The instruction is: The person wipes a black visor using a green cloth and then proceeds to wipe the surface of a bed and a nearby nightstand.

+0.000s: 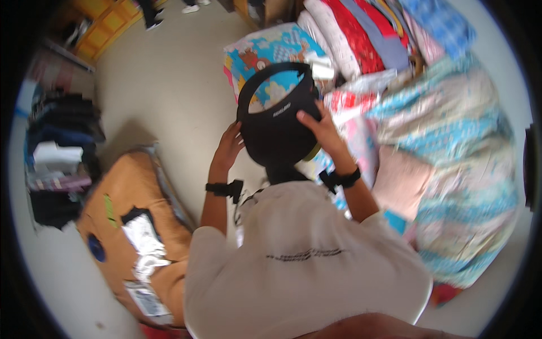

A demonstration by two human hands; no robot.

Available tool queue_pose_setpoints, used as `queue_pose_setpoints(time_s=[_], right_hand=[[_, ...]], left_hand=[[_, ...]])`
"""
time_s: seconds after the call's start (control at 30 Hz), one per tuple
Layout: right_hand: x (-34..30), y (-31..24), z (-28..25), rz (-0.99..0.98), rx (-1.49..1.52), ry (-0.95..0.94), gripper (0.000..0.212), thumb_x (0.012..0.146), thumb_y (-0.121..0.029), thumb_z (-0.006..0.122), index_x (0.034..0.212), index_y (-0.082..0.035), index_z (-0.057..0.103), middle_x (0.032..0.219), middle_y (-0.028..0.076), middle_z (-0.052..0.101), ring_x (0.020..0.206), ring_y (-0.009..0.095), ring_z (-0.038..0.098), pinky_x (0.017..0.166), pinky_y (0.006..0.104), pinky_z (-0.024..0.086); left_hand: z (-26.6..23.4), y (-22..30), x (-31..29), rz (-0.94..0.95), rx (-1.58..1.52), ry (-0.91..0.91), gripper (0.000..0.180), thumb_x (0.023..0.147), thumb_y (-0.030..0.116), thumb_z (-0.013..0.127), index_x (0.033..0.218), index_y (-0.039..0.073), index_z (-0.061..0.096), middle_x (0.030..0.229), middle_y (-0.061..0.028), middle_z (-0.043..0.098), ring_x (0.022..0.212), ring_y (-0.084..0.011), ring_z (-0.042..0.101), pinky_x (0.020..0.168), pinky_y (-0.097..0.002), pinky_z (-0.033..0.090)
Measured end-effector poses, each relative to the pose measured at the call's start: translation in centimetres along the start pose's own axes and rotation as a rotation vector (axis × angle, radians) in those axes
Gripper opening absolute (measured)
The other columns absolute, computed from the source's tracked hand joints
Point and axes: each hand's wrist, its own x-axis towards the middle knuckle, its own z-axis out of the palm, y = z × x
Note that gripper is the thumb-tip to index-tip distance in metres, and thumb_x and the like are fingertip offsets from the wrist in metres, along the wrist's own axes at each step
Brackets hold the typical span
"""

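Note:
A black sun visor (pixel 279 133) with a wide brim and an open top is held up in front of my chest. Its headband loop points away from me, and the brim hangs towards me. My left hand (pixel 230 144) grips the brim's left edge, its fingers partly hidden behind the fabric. At the right side, my right hand (pixel 323 129) pinches the visor with the thumb lying on top and the other fingers out of sight beneath. Black straps with small boxes sit on both wrists.
To the left lies an orange-brown padded piece (pixel 118 186) with silvery packets on it. Dark folded clothes (pixel 62 135) are piled along the left wall. Quilts and bedding (pixel 457 169) fill the right, beside a pink cushion (pixel 402 178). A blue cartoon-print quilt (pixel 271 48) lies ahead. Another person's feet (pixel 153 24) show far off.

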Motion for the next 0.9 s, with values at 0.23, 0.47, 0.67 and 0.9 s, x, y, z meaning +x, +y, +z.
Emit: queue_pose_setpoints(time_s=[0.23, 0.47, 0.67, 0.9], right_hand=[[3.5, 9.0, 3.7, 0.099, -0.714, -0.054, 0.064, 0.089, -0.042, 0.068, 0.128, 0.007, 0.053, 0.121, 0.019, 0.060, 0.114, 0.025, 0.054, 0.101, 0.0352, 0.040], [8.0, 13.6, 3.5, 0.163, -0.323, -0.438, 0.053, 0.098, -0.042, 0.056, 0.127, 0.002, 0.049, 0.103, 0.007, 0.064, 0.095, 0.018, 0.057, 0.087, 0.0313, 0.045], [11.5, 17.2, 9.7, -0.326, -1.014, -0.767, 0.052, 0.083, -0.030, 0.072, 0.116, -0.003, 0.042, 0.095, 0.016, 0.062, 0.083, 0.028, 0.063, 0.072, 0.0389, 0.051], [0.4, 14.9, 22.6, -0.394, -0.428, -1.389, 0.051, 0.080, -0.004, 0.065, 0.127, -0.007, 0.044, 0.111, 0.019, 0.057, 0.102, 0.035, 0.057, 0.088, 0.0415, 0.047]], left_hand=[[-1.6, -0.1, -1.7, 0.159, -0.180, 0.492, 0.071, 0.090, 0.044, 0.065, 0.141, 0.002, 0.040, 0.130, -0.0149, 0.054, 0.120, -0.0241, 0.054, 0.101, -0.0345, 0.045], [0.2, -0.4, -9.6, 0.577, -0.615, 0.712, 0.050, 0.087, 0.015, 0.073, 0.129, 0.004, 0.049, 0.120, -0.0149, 0.061, 0.106, -0.0237, 0.063, 0.088, -0.0369, 0.054], [-0.5, -6.8, -16.4, 0.769, -0.602, 0.887, 0.034, 0.088, 0.008, 0.070, 0.120, 0.004, 0.058, 0.112, -0.0093, 0.067, 0.104, -0.0203, 0.065, 0.089, -0.0351, 0.054], [-1.2, -10.8, -16.4, 0.721, -0.187, 1.013, 0.025, 0.093, 0.008, 0.062, 0.117, 0.002, 0.062, 0.110, -0.0017, 0.065, 0.102, -0.0117, 0.058, 0.093, -0.0286, 0.045]])
